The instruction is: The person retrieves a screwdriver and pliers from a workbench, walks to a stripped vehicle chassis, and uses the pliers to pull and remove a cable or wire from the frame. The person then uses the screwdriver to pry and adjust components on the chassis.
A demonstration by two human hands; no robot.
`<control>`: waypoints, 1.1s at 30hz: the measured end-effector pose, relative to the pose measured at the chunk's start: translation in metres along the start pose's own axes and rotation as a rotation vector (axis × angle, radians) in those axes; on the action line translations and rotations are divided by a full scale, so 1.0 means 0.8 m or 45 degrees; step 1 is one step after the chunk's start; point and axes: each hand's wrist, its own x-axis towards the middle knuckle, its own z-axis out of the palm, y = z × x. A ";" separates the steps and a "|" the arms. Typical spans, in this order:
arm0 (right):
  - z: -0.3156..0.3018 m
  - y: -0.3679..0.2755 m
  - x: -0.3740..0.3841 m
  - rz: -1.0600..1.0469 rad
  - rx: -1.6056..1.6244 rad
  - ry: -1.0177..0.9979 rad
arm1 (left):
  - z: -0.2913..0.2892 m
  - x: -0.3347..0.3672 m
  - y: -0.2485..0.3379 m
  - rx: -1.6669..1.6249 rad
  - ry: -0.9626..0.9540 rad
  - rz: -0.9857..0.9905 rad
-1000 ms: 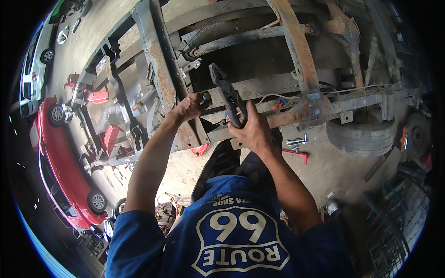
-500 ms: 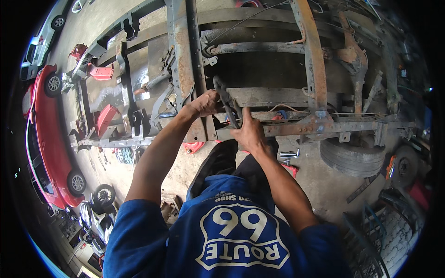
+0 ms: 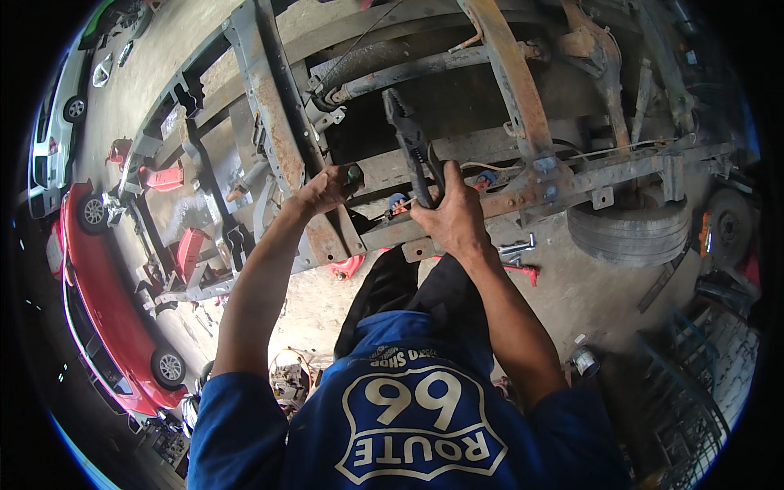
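My right hand point(image 3: 454, 214) grips a pair of dark, worn pliers point(image 3: 408, 140) by the handles. Their jaws point away from me, over the opening in a rusty vehicle frame point(image 3: 273, 106). My left hand point(image 3: 325, 192) is closed beside the frame's cross member, left of the pliers. A small dark, greenish end point(image 3: 354, 175) shows at its fingertips; I cannot make out what it is. The frame's near side rail point(image 3: 498, 202) runs under and beyond my right hand.
A tyre point(image 3: 629, 233) lies under the rail on the right. Close by on the floor are a shiny metal tool point(image 3: 518, 245) and a red-handled tool point(image 3: 523, 271). Red stands point(image 3: 189, 249) are under the frame at left. A red car point(image 3: 106, 302) is parked farther left.
My hands have moved apart. The pliers, earlier between both hands, are now in my right hand alone, their jaws raised and pointing away. The whole view has also shifted and turned.
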 end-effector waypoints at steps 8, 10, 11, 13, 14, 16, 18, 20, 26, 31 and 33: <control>0.093 0.028 -0.008 -0.051 -0.091 -0.226 | 0.001 0.000 -0.001 0.190 0.153 0.201; 0.081 0.031 0.003 -0.058 -0.020 -0.083 | -0.006 0.007 0.004 0.249 0.127 0.066; 0.068 0.032 -0.010 -0.020 0.026 -0.028 | 0.000 0.005 0.009 0.261 0.058 -0.005; 0.037 0.023 -0.003 -0.076 0.108 0.075 | -0.001 0.018 0.014 0.213 0.029 0.057; 0.024 0.021 -0.007 -0.085 0.164 0.098 | 0.000 0.024 0.015 0.266 -0.023 -0.022; 0.016 0.018 -0.009 -0.201 0.331 0.222 | 0.003 0.028 0.017 0.270 -0.056 -0.032; 0.035 0.021 -0.007 -0.298 0.456 0.348 | 0.004 0.029 0.015 0.178 -0.038 0.084; 0.064 0.039 -0.003 -0.010 0.152 -0.115 | 0.001 0.028 0.011 0.269 -0.096 -0.054; 0.028 0.091 -0.001 0.198 0.197 -0.042 | -0.012 0.042 0.004 0.276 -0.078 -0.130; -0.077 0.131 -0.010 0.163 0.322 0.199 | -0.020 0.053 -0.003 -0.051 0.281 -0.216; -0.089 0.166 -0.020 0.241 0.298 0.325 | -0.024 0.058 -0.005 -0.071 0.416 -0.292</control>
